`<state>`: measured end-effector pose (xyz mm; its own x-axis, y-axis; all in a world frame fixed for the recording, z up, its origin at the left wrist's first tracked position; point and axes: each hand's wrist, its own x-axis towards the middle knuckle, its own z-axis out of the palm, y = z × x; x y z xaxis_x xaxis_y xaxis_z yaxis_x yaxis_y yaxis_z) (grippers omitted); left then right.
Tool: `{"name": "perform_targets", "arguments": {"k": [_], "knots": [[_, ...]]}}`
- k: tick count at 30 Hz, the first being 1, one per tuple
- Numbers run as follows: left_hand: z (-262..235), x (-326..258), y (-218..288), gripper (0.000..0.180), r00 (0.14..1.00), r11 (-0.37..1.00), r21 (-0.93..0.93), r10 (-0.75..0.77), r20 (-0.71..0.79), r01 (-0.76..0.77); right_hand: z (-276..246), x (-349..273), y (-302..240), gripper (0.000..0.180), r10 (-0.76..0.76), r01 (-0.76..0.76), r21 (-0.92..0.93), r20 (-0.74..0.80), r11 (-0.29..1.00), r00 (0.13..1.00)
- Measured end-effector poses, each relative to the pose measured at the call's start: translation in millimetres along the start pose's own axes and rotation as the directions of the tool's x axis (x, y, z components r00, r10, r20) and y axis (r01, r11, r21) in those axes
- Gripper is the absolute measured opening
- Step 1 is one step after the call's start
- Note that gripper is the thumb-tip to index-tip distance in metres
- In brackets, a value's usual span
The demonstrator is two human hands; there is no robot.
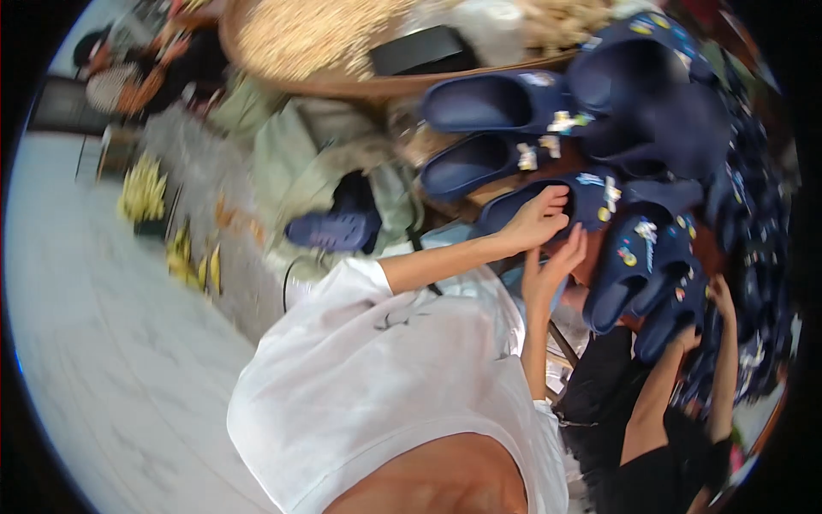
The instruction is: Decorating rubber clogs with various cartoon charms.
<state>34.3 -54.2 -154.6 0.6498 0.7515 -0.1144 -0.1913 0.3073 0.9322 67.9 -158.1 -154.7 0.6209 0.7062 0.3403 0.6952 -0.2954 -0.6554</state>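
Note:
A dark blue clog (507,208) with small coloured charms on its upper lies in front of me among several like it. My left hand (538,221) reaches over its opening, fingers curled at the rim. From below, my right hand (556,264) presses its bent fingers against the clog's near side. Whether a small charm sits between my fingers cannot be made out. Beyond it lie two more charm-decorated clogs, an upper one (479,103) and a lower one (471,164). Another decorated clog (618,287) is just right of my hands.
A co-worker in black holds a blue clog (658,332) at the right, close to my right arm. Many clogs (758,257) are heaped along the right edge. A round tray (342,86) with pale pieces and a black box (424,53) stands beyond. One clog (330,231) lies on pale green sacking (287,163).

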Motion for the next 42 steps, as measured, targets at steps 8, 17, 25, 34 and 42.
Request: {"name": "perform_targets", "arguments": {"k": [8, 17, 25, 34, 42], "knots": [[-172, -89, 21, 0.029, 0.944, 0.973, 0.194, 0.180, -0.276, -0.128, 25, 14, 25, 0.068, -0.094, 0.071, -0.227, -0.089, 0.971, 0.992], [-407, -216, -145, 0.057, 0.501, 0.371, 0.563, 0.257, -0.826, 0.738, 19, -19, 27, 0.058, 0.021, -0.025, -0.035, -0.113, 0.999, 0.993], [-460, -201, -121, 0.071, 0.397, 0.164, 0.386, -0.038, -0.917, 0.908, 23, -58, 13, 0.042, 0.189, -0.172, 0.101, -0.184, 0.980, 0.965], [-395, -144, -137, 0.040, 0.705, 0.082, 0.705, 0.036, -0.709, 0.705, 31, -69, -7, 0.035, 0.243, -0.214, 0.200, -0.130, 0.956, 0.961], [-389, -95, -173, 0.028, 0.568, 0.304, 0.529, -0.049, -0.822, 0.792, 32, -80, 0, 0.035, 0.279, -0.245, 0.245, -0.114, 0.938, 0.954]]}}
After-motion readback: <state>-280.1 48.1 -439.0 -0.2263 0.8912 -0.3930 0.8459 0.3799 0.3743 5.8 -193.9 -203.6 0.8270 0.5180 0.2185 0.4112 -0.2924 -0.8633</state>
